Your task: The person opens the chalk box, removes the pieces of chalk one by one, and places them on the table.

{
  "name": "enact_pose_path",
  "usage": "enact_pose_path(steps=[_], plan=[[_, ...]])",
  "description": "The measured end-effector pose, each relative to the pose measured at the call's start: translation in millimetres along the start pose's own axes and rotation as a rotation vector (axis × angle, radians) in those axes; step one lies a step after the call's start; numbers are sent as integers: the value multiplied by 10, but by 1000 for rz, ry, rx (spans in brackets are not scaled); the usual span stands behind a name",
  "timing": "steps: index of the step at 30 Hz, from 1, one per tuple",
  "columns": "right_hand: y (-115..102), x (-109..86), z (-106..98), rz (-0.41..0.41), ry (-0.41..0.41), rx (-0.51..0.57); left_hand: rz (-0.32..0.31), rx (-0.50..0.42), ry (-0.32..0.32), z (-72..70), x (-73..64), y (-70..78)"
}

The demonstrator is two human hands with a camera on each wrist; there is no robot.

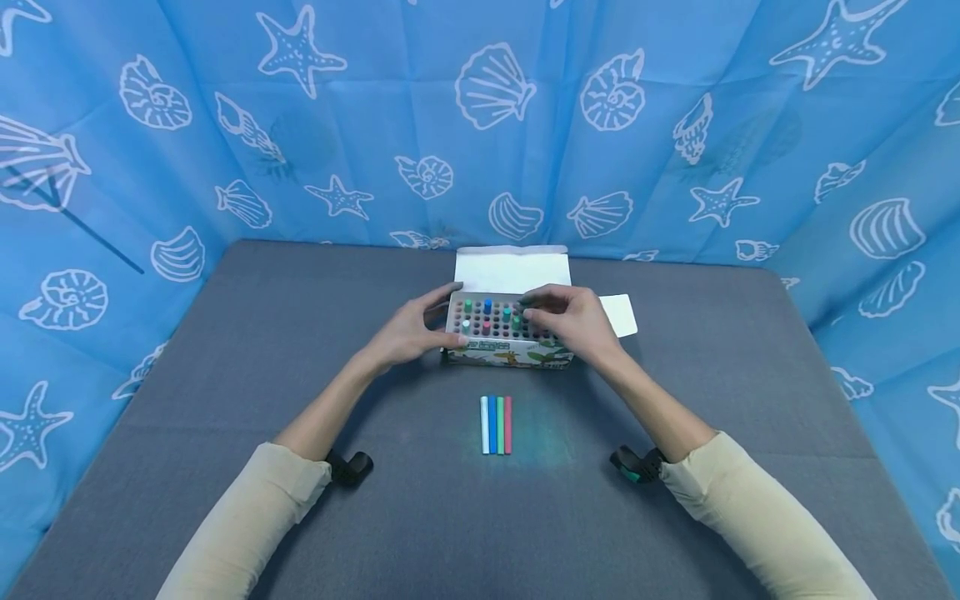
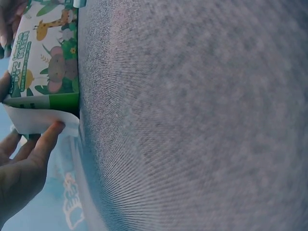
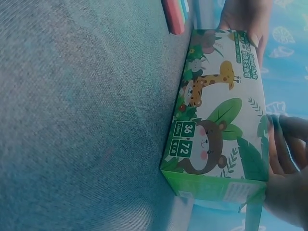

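Observation:
A chalk box (image 1: 510, 357) printed with cartoon animals stands with its lid folded back. Its perforated tray (image 1: 480, 332) holds several chalk sticks upright, among them a blue chalk stick (image 1: 487, 306) and a white one. My left hand (image 1: 405, 333) grips the box's left end, thumb at the front edge and fingers round the back; in the left wrist view fingers touch the white end flap (image 2: 36, 120). Over the tray's right part, my right hand (image 1: 573, 321) pinches a teal-green chalk stick (image 3: 274, 118), mostly hidden by the fingers.
Four chalk sticks, a white, a blue (image 1: 492, 425), a green and a pink-red, lie side by side on the grey tabletop (image 1: 420, 517) in front of the box. Another white flap (image 1: 619, 315) sticks out at the right. A blue shell-print curtain (image 1: 555, 142) hangs behind the table.

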State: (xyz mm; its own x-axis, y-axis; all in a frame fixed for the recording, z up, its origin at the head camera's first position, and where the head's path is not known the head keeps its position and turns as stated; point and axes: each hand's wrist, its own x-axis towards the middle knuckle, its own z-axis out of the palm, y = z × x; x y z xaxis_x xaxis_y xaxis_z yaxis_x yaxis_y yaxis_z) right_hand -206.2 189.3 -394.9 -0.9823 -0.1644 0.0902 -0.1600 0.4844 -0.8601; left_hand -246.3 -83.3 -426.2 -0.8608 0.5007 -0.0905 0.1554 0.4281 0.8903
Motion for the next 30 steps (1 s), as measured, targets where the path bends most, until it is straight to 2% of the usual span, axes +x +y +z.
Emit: enact_pose_path(steps=[8, 14, 20, 30], plan=[[-43, 23, 21, 27, 4, -73, 14, -2, -1, 1, 8, -13], [-80, 56, 46, 85, -46, -177, 5, -24, -1, 5, 5, -11], [-83, 66, 84, 145, -73, -195, 3, -21, 2, 13, 6, -7], [-104, 43, 154, 147, -43, -277, -3, -1, 8, 12, 9, 1]])
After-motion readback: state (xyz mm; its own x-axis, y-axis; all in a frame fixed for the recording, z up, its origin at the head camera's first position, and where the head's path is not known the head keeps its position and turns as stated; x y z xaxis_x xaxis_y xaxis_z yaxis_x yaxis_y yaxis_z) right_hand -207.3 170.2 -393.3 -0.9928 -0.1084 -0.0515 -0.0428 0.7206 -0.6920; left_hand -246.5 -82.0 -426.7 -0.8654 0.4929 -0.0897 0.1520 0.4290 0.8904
